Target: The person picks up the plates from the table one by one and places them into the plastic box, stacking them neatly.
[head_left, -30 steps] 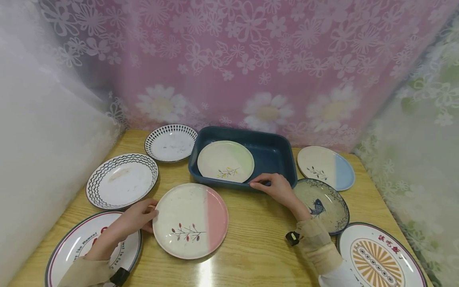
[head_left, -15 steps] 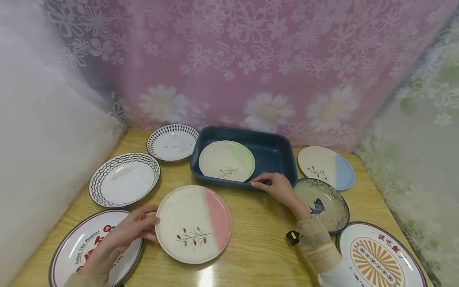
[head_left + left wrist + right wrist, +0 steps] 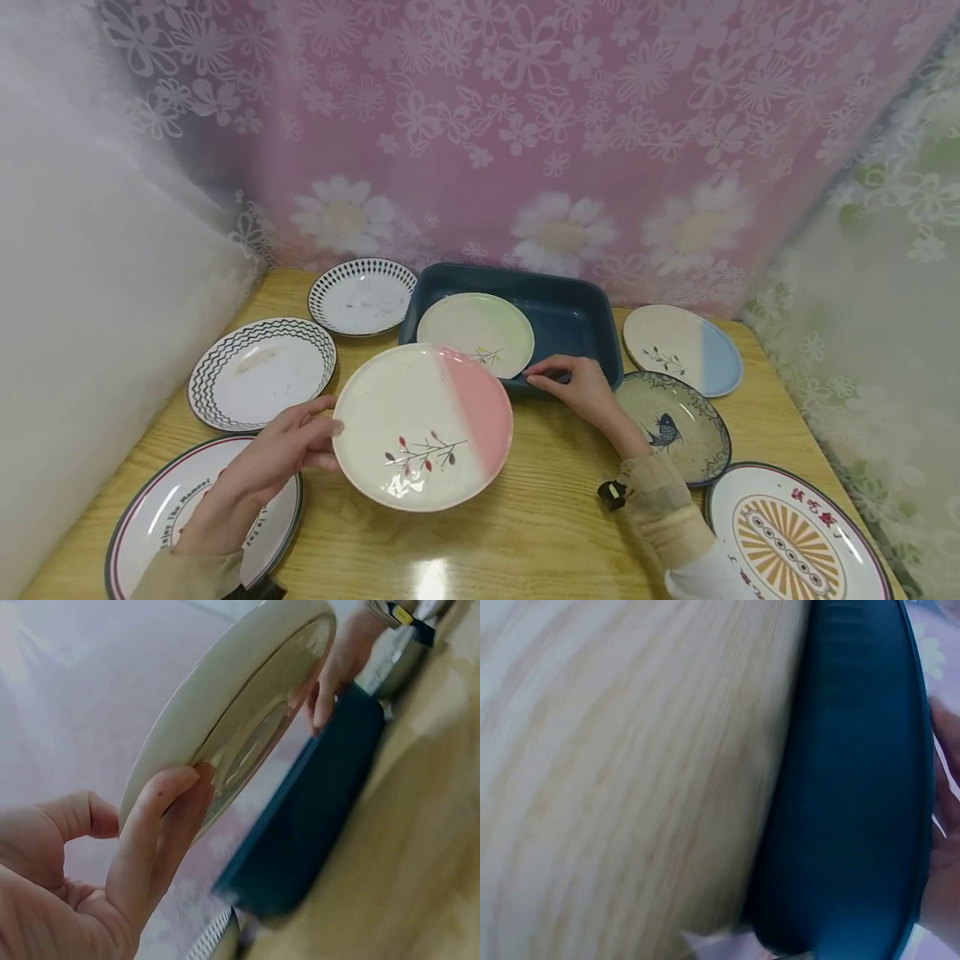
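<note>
My left hand [image 3: 277,458] pinches the left edge of a cream and pink plate [image 3: 405,400] with a red-leaf sprig, thumb on top and fingers beneath. Held up off the table, the plate shows its underside [image 3: 247,742] in the left wrist view. In the head view it overlaps the near side of a dark blue rectangular dish [image 3: 577,329]. Thumb and fingers of my right hand [image 3: 577,390] pinch that dish's near rim. Inside the dish, on the left, lies a cream and pale green plate [image 3: 457,321] with a yellow sprig.
Left of the dish are a diamond-rimmed plate [image 3: 363,296], a wavy-lined plate [image 3: 262,375] and a large lettered plate [image 3: 157,508] under my left forearm. On the right sit a cream and blue plate [image 3: 675,342], a fish plate [image 3: 686,425] and a sunburst plate [image 3: 795,533].
My left hand has lifted the cream and pink plate from the table, up and slightly right toward the dish. My right hand stays at the dish's rim.
</note>
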Available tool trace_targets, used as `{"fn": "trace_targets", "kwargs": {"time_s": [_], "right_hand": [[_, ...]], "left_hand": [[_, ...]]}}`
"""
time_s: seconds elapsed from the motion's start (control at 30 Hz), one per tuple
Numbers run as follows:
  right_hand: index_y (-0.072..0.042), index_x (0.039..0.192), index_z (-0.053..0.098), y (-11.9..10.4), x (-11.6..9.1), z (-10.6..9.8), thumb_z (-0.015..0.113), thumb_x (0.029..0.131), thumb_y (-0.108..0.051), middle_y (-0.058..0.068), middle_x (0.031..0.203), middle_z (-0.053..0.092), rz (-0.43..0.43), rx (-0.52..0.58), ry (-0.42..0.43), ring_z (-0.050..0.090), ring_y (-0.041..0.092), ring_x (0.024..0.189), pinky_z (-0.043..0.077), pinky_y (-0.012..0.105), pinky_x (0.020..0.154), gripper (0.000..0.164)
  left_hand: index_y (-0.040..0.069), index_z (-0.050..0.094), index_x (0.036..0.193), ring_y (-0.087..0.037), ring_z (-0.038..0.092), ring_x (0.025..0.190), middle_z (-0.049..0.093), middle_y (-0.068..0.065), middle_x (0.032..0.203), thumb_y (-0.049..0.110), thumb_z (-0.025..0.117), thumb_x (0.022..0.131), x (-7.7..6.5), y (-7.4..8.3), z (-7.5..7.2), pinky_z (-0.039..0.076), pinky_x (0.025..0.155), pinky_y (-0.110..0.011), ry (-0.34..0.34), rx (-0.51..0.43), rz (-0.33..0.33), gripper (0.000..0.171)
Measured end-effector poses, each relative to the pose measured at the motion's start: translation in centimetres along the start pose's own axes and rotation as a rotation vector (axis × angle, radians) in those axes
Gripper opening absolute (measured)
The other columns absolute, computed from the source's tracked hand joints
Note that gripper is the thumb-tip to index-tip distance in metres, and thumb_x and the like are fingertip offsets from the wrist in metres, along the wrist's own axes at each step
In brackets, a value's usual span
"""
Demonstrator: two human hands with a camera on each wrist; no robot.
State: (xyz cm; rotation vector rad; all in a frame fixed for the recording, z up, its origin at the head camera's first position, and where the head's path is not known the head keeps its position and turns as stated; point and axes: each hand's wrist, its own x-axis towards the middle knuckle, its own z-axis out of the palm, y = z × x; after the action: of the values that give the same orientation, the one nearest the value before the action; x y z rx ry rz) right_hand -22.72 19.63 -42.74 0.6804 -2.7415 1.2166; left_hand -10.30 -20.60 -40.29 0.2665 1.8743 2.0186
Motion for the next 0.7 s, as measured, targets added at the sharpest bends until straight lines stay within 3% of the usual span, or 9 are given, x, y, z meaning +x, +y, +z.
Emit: {"fn": "trace_targets", "kwargs": {"time_s": [0.2,0.27,0.4,0.5,0.7], "right_hand": [[-0.010,0.113,0.066,-0.9,0.0,-1.1,0.058,0.090,-0.030,0.015,0.100,0.069,0.020,0.275,0.073,0.066,0.021,0.083,0.058,0.031,0.072,0.031],[-0.006,0.121,0.060,-1.5,-0.1,-1.6,0.054,0.093,-0.029,0.021,0.104,0.066,0.059,0.399,0.038,0.066,0.027,0.085,0.058,0.032,0.072,0.037],[-0.008,0.134,0.049,-2.7,-0.8,-2.5,0.046,0.095,-0.038,0.020,0.113,0.061,0.204,0.585,-0.086,0.065,0.030,0.089,0.057,0.034,0.075,0.049],[-0.009,0.139,0.043,-3.5,-1.7,-3.0,0.045,0.094,-0.042,0.017,0.122,0.055,0.296,0.662,-0.147,0.064,0.030,0.092,0.056,0.034,0.077,0.055],[-0.005,0.142,0.035,-3.9,-3.4,-3.8,0.052,0.094,-0.028,0.022,0.135,0.048,0.331,0.685,-0.202,0.064,0.030,0.093,0.054,0.037,0.081,0.057]], "left_hand": [[-0.014,0.024,0.138,-0.023,0.065,0.084,0.063,-0.005,0.100,0.008,0.042,0.096,2.7,1.8,1.1,0.057,0.070,-0.028,0.053,-0.028,0.047,0.051],[-0.012,0.028,0.137,-0.023,0.066,0.083,0.064,-0.004,0.098,0.008,0.043,0.096,3.7,2.2,1.4,0.057,0.069,-0.027,0.068,-0.037,0.058,0.048],[-0.009,0.033,0.136,-0.023,0.066,0.080,0.066,-0.003,0.093,0.008,0.045,0.095,5.4,2.5,2.4,0.058,0.066,-0.026,0.088,-0.058,0.079,0.046],[-0.010,0.034,0.134,-0.022,0.066,0.076,0.066,-0.003,0.088,0.006,0.045,0.094,6.5,2.5,3.1,0.058,0.064,-0.026,0.085,-0.079,0.091,0.044],[-0.013,0.038,0.127,-0.021,0.066,0.071,0.067,-0.002,0.079,0.002,0.044,0.092,8.0,1.6,3.9,0.057,0.060,-0.025,0.068,-0.094,0.084,0.039]]}}
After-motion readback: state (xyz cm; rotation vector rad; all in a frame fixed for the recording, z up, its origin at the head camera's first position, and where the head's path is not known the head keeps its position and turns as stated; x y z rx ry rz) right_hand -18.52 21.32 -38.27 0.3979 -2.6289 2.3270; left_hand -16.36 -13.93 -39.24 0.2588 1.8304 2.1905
